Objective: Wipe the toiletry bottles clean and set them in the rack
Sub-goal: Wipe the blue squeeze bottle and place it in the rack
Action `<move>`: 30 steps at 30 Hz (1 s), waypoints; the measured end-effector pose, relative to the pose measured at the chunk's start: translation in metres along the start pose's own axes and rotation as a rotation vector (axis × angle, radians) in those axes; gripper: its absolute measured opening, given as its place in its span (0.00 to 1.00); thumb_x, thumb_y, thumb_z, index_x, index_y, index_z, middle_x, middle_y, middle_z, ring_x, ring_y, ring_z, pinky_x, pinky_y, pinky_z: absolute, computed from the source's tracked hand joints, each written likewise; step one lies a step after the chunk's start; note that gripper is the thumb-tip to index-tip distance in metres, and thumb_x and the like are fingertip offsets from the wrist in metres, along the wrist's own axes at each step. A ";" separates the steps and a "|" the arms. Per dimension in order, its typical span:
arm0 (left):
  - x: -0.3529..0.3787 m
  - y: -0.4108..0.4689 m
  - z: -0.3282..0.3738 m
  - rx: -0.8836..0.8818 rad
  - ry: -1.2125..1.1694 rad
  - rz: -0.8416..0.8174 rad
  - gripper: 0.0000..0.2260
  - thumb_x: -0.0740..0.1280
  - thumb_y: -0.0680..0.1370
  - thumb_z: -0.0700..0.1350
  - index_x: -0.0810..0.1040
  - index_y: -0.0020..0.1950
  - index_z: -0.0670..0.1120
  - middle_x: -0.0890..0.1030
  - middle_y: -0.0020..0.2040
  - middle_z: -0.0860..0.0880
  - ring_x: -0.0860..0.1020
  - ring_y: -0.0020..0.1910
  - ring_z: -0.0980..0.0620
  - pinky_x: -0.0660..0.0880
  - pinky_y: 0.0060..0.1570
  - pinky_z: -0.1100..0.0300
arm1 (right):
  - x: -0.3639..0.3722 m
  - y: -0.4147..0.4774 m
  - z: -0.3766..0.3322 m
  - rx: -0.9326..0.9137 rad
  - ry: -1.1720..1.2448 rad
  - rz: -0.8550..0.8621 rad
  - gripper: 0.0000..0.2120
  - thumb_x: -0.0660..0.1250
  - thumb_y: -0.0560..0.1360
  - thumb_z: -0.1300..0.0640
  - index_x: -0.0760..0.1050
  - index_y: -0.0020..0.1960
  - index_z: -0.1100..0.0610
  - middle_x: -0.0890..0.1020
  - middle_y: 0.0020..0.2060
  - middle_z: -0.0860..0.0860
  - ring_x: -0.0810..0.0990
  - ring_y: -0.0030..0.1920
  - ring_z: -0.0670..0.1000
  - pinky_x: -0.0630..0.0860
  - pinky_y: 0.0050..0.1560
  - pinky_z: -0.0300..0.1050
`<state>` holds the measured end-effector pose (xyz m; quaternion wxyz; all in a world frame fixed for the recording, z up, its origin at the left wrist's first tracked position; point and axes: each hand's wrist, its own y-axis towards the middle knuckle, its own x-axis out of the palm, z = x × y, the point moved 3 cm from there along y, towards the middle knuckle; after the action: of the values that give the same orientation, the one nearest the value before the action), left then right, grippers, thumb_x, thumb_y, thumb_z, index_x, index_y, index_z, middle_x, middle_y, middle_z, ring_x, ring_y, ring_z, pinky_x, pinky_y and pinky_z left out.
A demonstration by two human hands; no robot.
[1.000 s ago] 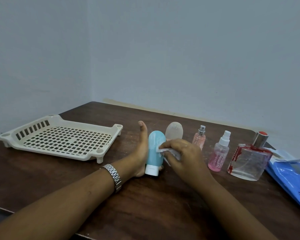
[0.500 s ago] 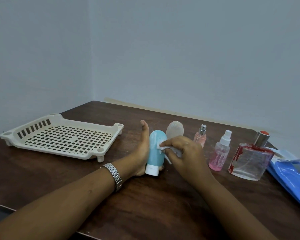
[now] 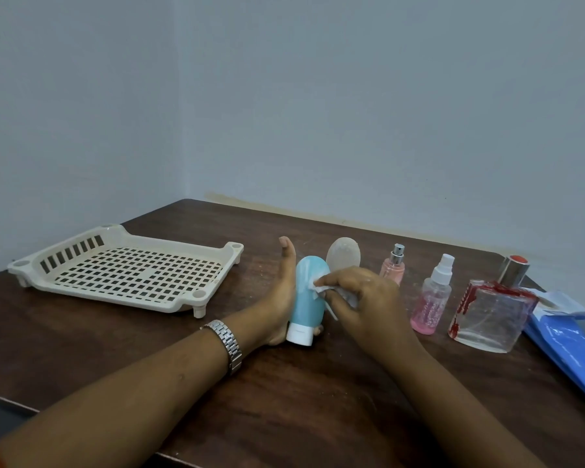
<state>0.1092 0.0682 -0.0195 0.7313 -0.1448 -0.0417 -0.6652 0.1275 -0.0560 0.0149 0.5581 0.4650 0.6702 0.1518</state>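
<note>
On the dark wooden table, right of the empty cream rack, the left hand cups a blue squeeze tube standing on its white cap, thumb raised. The right hand's fingers pinch a white wipe against the tube's upper right side.

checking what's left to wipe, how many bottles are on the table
5: blue tube under the hands, beige tube behind it, small pink sprayer, pink spray bottle, square glass bottle rightmost. None visibly hidden.

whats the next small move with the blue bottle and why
Probably draw the wipe down toward the white cap: the right hand presses it high on the blue bottle, which the left hand steadies, and the rack holds nothing yet.
</note>
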 end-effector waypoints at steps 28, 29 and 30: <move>0.001 0.000 0.001 0.013 0.018 -0.003 0.43 0.42 0.58 0.78 0.76 0.44 0.44 0.78 0.29 0.44 0.76 0.27 0.49 0.75 0.27 0.60 | -0.002 0.000 -0.001 -0.063 -0.028 -0.044 0.08 0.70 0.70 0.64 0.82 0.48 0.56 0.83 0.43 0.48 0.76 0.43 0.40 0.71 0.45 0.30; 0.001 0.001 0.000 0.013 0.023 -0.005 0.44 0.42 0.58 0.78 0.75 0.45 0.43 0.78 0.30 0.44 0.76 0.27 0.49 0.75 0.28 0.60 | -0.003 0.000 0.000 -0.052 -0.031 -0.044 0.08 0.70 0.70 0.64 0.82 0.48 0.56 0.83 0.43 0.48 0.76 0.43 0.40 0.70 0.45 0.28; 0.001 0.001 0.000 0.014 0.023 -0.004 0.44 0.43 0.58 0.78 0.75 0.46 0.43 0.78 0.30 0.44 0.76 0.27 0.49 0.75 0.28 0.60 | -0.002 0.002 0.001 -0.043 -0.032 -0.032 0.08 0.70 0.71 0.64 0.82 0.47 0.56 0.83 0.43 0.48 0.76 0.43 0.40 0.69 0.45 0.28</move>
<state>0.1103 0.0677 -0.0193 0.7313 -0.1320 -0.0382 -0.6680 0.1292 -0.0573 0.0175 0.5809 0.4444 0.6653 0.1499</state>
